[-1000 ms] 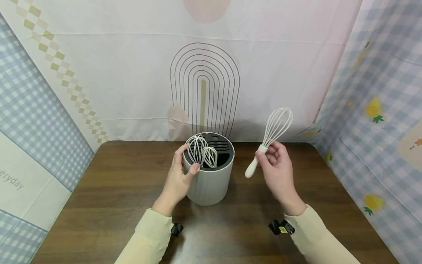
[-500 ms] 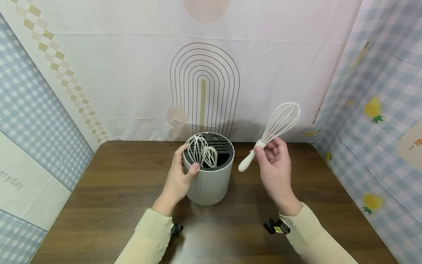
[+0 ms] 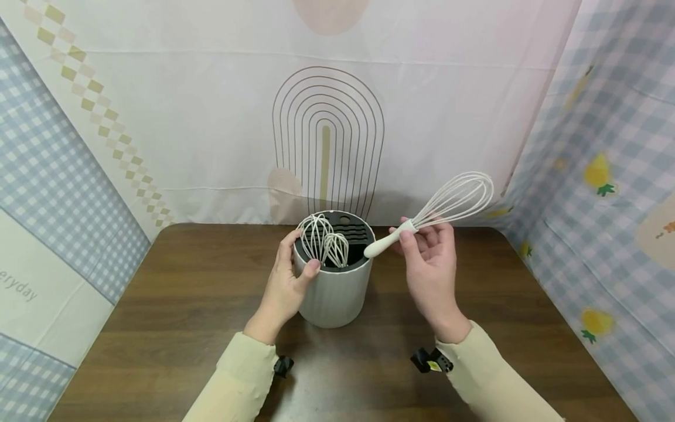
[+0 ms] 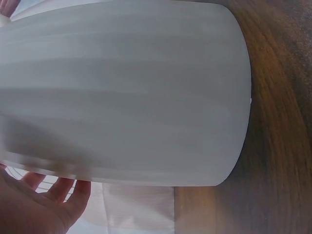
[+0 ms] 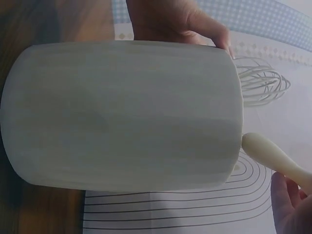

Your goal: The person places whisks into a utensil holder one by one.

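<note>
A white ribbed utensil holder [image 3: 332, 302] with a black slotted top stands upright on the table. My left hand [image 3: 285, 284] grips its left side near the rim, thumb in front and fingers behind. Two whisks stand in the holder, a larger whisk [image 3: 313, 234] and a smaller whisk [image 3: 336, 249], wire heads up. My right hand [image 3: 433, 264] pinches a third white whisk [image 3: 453, 202] near the top of its handle. This whisk tilts, wires up to the right, its handle end [image 5: 261, 144] at the holder's right rim. Whether it touches the rim I cannot tell.
The brown wooden table [image 3: 200, 310] reaches around the holder on every side. A patterned white cloth [image 3: 211, 117] hangs behind the table's back edge. Blue checked cloth [image 3: 606, 146] hangs at the right.
My right hand has moved left with its whisk, bringing the handle end to the holder's rim. The whisk has tipped flatter, its wires swinging right. My left hand has stayed in place.
</note>
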Tool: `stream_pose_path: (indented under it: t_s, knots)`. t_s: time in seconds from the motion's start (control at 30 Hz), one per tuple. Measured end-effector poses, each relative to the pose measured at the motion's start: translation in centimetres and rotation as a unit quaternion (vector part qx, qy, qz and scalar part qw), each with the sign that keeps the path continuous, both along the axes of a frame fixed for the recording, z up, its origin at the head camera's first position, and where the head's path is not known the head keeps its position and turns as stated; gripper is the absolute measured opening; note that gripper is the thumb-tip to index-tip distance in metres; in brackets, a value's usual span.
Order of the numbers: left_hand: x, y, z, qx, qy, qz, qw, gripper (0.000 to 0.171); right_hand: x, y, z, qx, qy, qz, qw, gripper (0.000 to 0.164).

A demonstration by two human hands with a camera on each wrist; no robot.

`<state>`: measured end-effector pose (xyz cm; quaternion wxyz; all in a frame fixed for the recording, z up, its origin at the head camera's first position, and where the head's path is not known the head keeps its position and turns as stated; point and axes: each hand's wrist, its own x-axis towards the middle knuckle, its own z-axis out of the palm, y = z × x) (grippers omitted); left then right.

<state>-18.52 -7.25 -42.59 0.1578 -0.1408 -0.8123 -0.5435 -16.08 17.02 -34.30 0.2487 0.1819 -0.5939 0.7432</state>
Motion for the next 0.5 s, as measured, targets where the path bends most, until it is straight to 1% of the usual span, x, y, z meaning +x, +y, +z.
stream_pose_path:
  t_s: [0.13, 0.3, 0.5]
  knots:
    - [0.0, 0.1, 0.1, -0.004, -0.005, 0.006, 1.0000, 0.066, -0.2, -0.5, 0.1, 0.013, -0.011, 0.007, 1.000, 0.042]
    - [0.1, 0.2, 0.3, -0.009, -0.006, 0.010, 0.9999, 0.068, -0.6, -1.0, 0.0, 0.039, -0.030, 0.004, 0.999, 0.041]
    - [0.1, 0.3, 0.4, -0.009, -0.005, 0.011, 0.9999, 0.068, -1.2, -1.6, -0.6, 0.098, -0.050, -0.007, 0.994, 0.046]
